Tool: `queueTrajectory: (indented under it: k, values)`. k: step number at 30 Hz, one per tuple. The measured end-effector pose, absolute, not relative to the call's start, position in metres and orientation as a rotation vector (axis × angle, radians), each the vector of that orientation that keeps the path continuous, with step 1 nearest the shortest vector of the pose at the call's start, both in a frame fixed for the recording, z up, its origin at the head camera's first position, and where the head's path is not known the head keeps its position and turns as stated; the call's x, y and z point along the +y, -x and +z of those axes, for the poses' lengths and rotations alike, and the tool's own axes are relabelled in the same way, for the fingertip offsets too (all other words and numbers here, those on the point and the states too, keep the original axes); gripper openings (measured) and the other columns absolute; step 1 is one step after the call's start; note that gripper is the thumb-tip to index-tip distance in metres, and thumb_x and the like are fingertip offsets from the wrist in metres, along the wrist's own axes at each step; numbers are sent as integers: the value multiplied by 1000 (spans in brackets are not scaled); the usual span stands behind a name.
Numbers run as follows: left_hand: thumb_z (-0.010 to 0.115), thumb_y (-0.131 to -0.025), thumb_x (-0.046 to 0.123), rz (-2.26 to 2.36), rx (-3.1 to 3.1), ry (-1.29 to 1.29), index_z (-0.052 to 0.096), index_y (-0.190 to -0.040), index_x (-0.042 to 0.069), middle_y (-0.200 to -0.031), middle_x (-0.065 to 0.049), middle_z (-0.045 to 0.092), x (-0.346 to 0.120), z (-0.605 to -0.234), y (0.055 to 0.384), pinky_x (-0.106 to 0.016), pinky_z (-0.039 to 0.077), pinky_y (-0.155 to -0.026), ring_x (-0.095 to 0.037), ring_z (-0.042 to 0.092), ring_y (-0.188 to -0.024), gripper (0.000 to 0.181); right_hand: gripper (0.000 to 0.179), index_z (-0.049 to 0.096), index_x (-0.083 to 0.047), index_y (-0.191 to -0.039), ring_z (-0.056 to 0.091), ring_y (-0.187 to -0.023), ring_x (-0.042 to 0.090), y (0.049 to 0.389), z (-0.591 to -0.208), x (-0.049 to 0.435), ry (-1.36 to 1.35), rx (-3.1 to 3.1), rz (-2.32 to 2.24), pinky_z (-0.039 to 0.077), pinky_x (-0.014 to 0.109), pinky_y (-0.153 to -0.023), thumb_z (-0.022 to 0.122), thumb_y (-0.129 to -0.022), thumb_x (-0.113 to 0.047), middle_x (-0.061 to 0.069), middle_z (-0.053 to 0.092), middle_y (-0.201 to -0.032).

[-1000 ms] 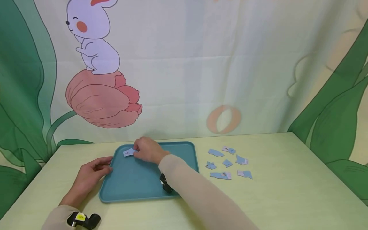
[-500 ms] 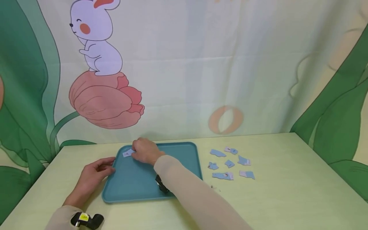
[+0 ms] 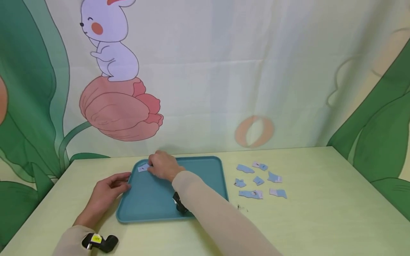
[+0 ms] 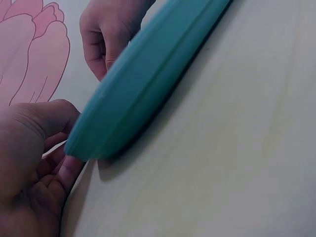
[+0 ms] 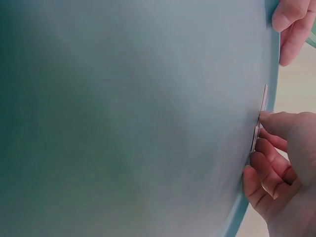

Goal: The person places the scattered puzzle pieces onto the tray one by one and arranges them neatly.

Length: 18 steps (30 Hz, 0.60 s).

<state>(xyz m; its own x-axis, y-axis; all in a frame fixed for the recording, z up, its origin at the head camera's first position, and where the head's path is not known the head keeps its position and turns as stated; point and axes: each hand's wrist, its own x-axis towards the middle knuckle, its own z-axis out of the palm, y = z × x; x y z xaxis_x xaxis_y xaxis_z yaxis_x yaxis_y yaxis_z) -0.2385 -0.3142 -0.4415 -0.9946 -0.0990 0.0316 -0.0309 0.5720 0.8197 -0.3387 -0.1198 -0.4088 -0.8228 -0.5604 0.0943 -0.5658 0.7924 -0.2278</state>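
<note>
My left hand (image 3: 107, 193) holds the left rim of the blue-green tray (image 3: 153, 209), thumb and fingers around its edge in the left wrist view. At the tray's far left corner lies a small flat lilac-blue puzzle piece (image 3: 143, 168). Right beside it, my right hand (image 3: 164, 165) has its fingers curled down at the tray. In the right wrist view the thumb and fingers of my right hand (image 5: 284, 153) pinch a thin puzzle piece (image 5: 255, 139), seen edge-on, close to the first one. From the head view the hand hides this second piece.
Several blue and lilac puzzle pieces (image 3: 251, 194) lie scattered on the pale table (image 3: 320, 206), right of the tray. A curtain (image 3: 198, 89) printed with a rabbit and flower hangs behind the table's far edge.
My right hand has shifted slightly left and stays at the tray's far left corner. The left hand keeps its place at the rim. The whole head view has drifted a little.
</note>
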Motion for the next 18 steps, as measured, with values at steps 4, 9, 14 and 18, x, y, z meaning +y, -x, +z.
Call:
queueTrajectory:
  k: [4,9,14,18]
  values:
    - [66,-104,11,-1427,-2724,-112,54,-152,-4,-145,-28,59,-312,-443,238,-17,53,-84,-38,61,-121,51,28,76,-15,-127,59,-96,9,337,-409,-116,-896,-2981,440,52,21,-87,68,-106,-32,-3,67,-109]
    - [66,-105,11,-1437,-2737,-89,53,-152,-3,-145,-27,59,-314,-441,238,-20,55,-87,-37,61,-121,52,32,74,-12,-128,59,-92,9,337,-402,-106,-893,-3005,534,52,20,-84,69,-105,-33,-3,68,-107]
    - [67,-105,13,-1413,-2754,-99,52,-153,-3,-146,-27,59,-316,-439,237,-21,55,-88,-38,61,-123,53,30,75,-8,-126,60,-91,11,338,-391,-88,-963,-2974,640,52,22,-82,70,-105,-29,0,72,-109]
    - [67,-105,13,-1419,-2755,-96,52,-153,-3,-146,-28,58,-316,-440,238,-18,53,-85,-38,60,-123,53,31,74,-5,-127,62,-93,13,339,-386,-66,-973,-2929,816,52,23,-81,71,-105,-26,3,72,-109]
